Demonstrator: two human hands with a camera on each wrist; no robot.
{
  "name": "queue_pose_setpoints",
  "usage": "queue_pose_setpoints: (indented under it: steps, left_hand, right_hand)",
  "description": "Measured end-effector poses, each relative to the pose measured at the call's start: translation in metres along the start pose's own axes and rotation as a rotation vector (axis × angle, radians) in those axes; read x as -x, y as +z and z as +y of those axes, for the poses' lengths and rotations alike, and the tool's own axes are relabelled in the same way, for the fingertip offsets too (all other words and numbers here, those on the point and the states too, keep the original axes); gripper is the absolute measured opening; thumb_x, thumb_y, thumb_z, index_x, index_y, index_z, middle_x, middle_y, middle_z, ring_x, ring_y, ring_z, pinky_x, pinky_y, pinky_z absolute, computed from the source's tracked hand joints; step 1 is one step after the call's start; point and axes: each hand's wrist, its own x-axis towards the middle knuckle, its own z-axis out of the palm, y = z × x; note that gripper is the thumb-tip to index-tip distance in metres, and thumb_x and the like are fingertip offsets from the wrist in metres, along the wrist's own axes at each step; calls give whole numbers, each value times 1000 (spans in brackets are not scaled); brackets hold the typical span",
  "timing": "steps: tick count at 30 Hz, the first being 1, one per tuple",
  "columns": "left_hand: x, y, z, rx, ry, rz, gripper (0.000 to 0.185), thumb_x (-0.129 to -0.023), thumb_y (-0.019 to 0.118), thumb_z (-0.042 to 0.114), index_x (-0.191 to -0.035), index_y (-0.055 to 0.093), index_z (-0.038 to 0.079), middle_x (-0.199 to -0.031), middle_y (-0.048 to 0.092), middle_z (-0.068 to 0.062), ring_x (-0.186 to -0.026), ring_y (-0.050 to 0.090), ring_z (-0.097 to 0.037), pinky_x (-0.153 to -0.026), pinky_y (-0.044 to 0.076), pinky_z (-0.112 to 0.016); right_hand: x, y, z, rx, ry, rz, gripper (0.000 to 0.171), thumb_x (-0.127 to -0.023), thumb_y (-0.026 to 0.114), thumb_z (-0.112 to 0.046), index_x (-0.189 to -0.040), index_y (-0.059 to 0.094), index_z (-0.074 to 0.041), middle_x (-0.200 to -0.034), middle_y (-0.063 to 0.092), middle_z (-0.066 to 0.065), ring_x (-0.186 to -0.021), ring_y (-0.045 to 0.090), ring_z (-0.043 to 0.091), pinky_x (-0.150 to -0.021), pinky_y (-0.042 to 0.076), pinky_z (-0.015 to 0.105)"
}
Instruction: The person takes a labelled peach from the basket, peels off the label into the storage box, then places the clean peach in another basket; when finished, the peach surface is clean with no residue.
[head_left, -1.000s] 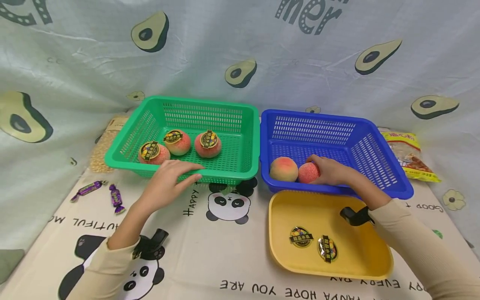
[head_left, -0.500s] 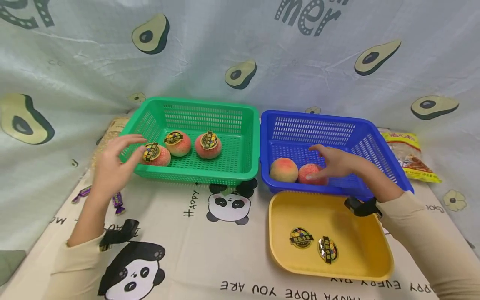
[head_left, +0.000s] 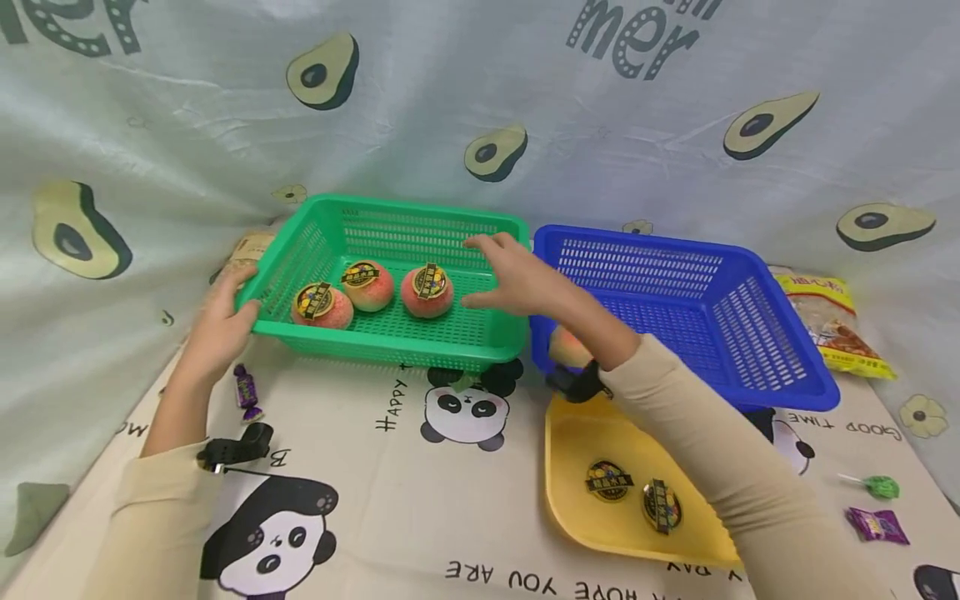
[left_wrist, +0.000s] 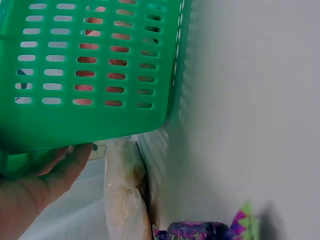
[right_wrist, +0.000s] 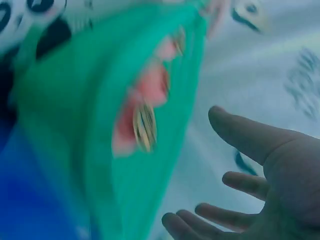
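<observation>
My left hand point(head_left: 217, 325) holds the left end of the green basket point(head_left: 390, 342); in the left wrist view its fingers point(left_wrist: 67, 170) bend at the rim. Three peaches point(head_left: 427, 292) with black-and-gold labels lie in that basket, toward its left and middle. Over the basket's right end hovers my right hand point(head_left: 513, 271), thumb and fingers spread, with nothing in it; the right wrist view also shows it spread beside the rim. In the blue basket point(head_left: 780, 392) a peach point(head_left: 567, 346) shows partly, behind my right wrist.
A yellow tub point(head_left: 570, 500), partly under my right forearm, holds two loose labels point(head_left: 609, 481). Purple-wrapped candy point(head_left: 245, 390) lies at left; another purple candy point(head_left: 877, 527) and a green lollipop point(head_left: 882, 487) lie at right. A yellow food bag point(head_left: 832, 321) stands beside the blue basket.
My right hand has left the peach in the blue basket and moved left over the green one. My left hand has gone from the green basket's front to grip its left end.
</observation>
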Motion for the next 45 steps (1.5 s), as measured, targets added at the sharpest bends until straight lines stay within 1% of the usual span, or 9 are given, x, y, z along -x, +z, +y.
queue_pose_setpoints:
  steps: [4,7,11,16,20,27,35,40,45]
  left_hand:
    - [-2,2,2,27,-17,-16,51,-97,29,1,-146,17,-9,-146,16,-34,-122,25,-47,-102,22,-58]
    - [-3,2,3,25,-32,-22,51,-98,29,2,-146,17,-8,-145,19,-34,-117,31,-44,-96,30,-49]
    - [-2,1,4,14,-41,-34,50,-98,28,4,-146,17,-8,-141,23,-35,-108,36,-37,-84,32,-32]
    - [1,0,3,25,-33,-28,50,-97,28,0,-145,17,-10,-139,26,-36,-104,39,-33,-81,33,-26]
    - [1,2,3,32,-30,-34,50,-97,28,-1,-145,17,-10,-140,24,-35,-107,38,-35,-84,34,-29]
    - [0,0,1,42,-40,-46,51,-98,27,1,-146,14,-8,-144,18,-35,-115,33,-45,-97,29,-56]
    - [-2,0,2,30,-49,-31,52,-98,27,2,-147,14,-7,-146,17,-34,-117,32,-45,-98,28,-55]
    - [-2,-1,5,29,-58,-24,52,-98,26,4,-148,14,-5,-147,15,-33,-119,30,-49,-100,25,-62]
    - [2,0,8,28,-61,-29,53,-97,26,4,-148,13,-5,-149,12,-33,-121,28,-49,-100,24,-62]
  right_hand:
    - [-31,31,-27,51,34,-74,82,-85,71,-35,-150,23,-20,-149,20,18,-133,28,36,-96,42,50]
    - [-50,48,-35,55,83,-99,85,-86,71,-33,-152,18,-24,-152,14,19,-134,24,40,-92,44,51]
    - [-70,64,-33,38,139,-101,89,-86,72,-27,-153,13,-28,-155,3,19,-135,20,44,-94,42,53]
    - [-87,76,-24,17,149,-111,92,-84,73,-22,-153,13,-28,-156,1,17,-137,16,43,-99,38,54]
    - [-92,82,-17,-19,121,-136,86,-84,74,-18,-151,22,-26,-152,14,16,-134,25,39,-96,42,48]
    - [-86,82,-17,-31,20,-145,66,-83,74,-17,-138,39,-20,-132,35,17,-111,47,32,-82,49,37]
    - [-45,46,-23,-81,-76,2,65,-80,77,-21,-136,43,-18,-124,38,18,-103,50,27,-78,51,33]
    - [14,15,-35,-102,-196,79,66,-78,79,-23,-135,45,-19,-122,42,15,-105,48,24,-80,51,32]
    - [87,35,-38,-70,-331,19,63,-75,81,-24,-130,51,-20,-116,49,9,-101,50,20,-78,50,29]
